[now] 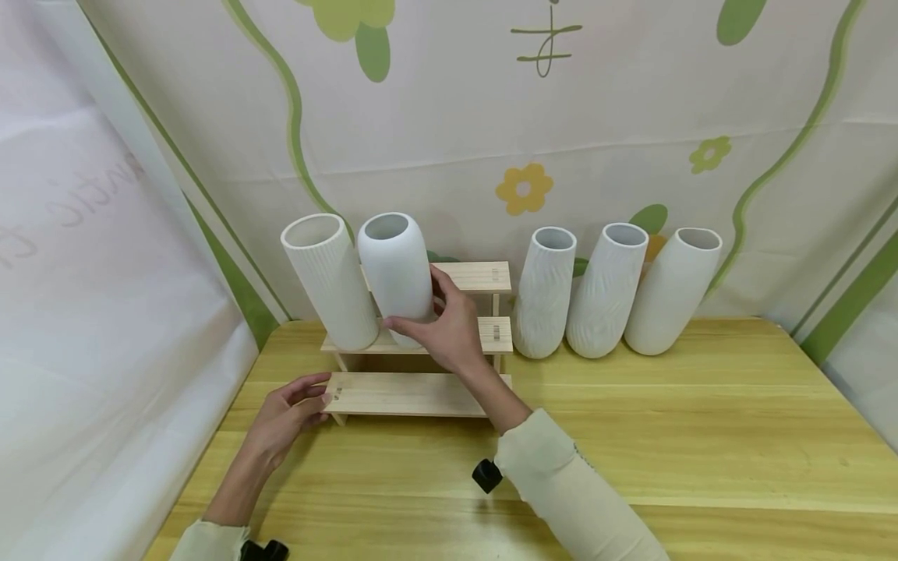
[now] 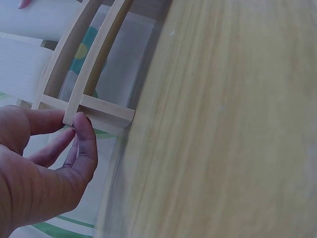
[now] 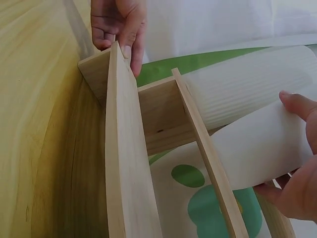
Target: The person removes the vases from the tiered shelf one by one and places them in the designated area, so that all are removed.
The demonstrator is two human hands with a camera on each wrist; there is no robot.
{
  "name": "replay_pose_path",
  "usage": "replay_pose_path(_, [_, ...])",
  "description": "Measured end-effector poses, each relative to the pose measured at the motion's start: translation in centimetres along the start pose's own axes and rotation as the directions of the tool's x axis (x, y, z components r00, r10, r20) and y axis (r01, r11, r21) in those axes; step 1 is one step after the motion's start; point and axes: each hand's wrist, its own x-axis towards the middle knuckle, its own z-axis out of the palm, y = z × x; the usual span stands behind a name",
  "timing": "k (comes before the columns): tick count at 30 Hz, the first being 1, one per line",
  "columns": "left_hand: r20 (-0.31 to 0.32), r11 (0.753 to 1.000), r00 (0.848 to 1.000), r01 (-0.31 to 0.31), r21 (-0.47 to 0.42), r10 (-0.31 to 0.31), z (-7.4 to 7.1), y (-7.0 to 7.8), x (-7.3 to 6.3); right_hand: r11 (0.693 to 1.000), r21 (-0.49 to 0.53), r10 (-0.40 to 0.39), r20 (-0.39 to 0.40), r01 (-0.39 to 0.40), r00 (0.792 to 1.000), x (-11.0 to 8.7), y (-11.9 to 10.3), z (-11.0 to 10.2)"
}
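Observation:
My right hand (image 1: 452, 323) grips a smooth white vase (image 1: 396, 269) from its right side, thumb across the front. The vase stands upright at the middle step of a small wooden stepped rack (image 1: 414, 393). Just left of it on that step is a ribbed white vase (image 1: 333, 292). At the rack's front left corner, my left hand (image 1: 284, 417) pinches the end of the lowest board, as the left wrist view shows with thumb and fingers (image 2: 86, 144) at the board's edge. In the right wrist view, the smooth vase (image 3: 262, 144) has its base at the middle board.
Right of the rack, three white vases stand in a row on the wooden table (image 1: 701, 436): a textured one (image 1: 543, 296), another textured one (image 1: 606, 292) and a smoother one (image 1: 669, 296). A patterned cloth (image 1: 421, 117) hangs behind. White fabric (image 1: 105, 312) borders the left.

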Motion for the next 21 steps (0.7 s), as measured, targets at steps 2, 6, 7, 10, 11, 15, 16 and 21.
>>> replay_pose_path(2, [0.001, 1.0, 1.0, 0.0, -0.001, 0.0, -0.01, 0.01, -0.03, 1.0, -0.012, -0.008, -0.005, 0.008, 1.0, 0.02, 0.06, 0.0])
replay_pose_path(6, [0.005, 1.0, 1.0, -0.001, 0.001, 0.001, -0.04, 0.02, -0.03, 0.999, -0.027, -0.035, -0.006, 0.035, 0.999, 0.11, 0.08, -0.02])
replay_pose_path(7, [0.006, 1.0, 1.0, -0.002, 0.003, 0.002, -0.04, 0.01, -0.03, 0.999, -0.032, -0.04, -0.006, 0.04, 0.999, 0.13, 0.05, -0.04])
replay_pose_path(10, [0.01, 1.0, 1.0, -0.006, 0.013, 0.006, 0.0, -0.03, 0.0, 0.998, -0.039, -0.039, -0.011, 0.039, 0.999, 0.17, -0.07, -0.15])
replay_pose_path(11, [0.011, 1.0, 1.0, -0.006, 0.016, 0.006, 0.0, -0.04, 0.01, 0.999, -0.039, -0.037, -0.013, 0.036, 0.999, 0.19, -0.1, -0.19])
replay_pose_path(15, [0.008, 1.0, 1.0, -0.007, 0.018, 0.007, 0.03, -0.09, 0.03, 0.999, -0.036, -0.018, -0.016, 0.017, 1.0, 0.21, -0.23, -0.34])
replay_pose_path(16, [0.006, 1.0, 1.0, -0.006, 0.016, 0.005, 0.02, -0.08, 0.04, 0.999, -0.034, -0.014, -0.014, 0.014, 1.0, 0.21, -0.26, -0.37])
replay_pose_path(21, [-0.004, 1.0, 1.0, 0.002, 0.007, -0.002, 0.03, -0.02, 0.04, 0.999, -0.038, 0.004, -0.01, -0.005, 1.0, 0.16, -0.43, -0.62])
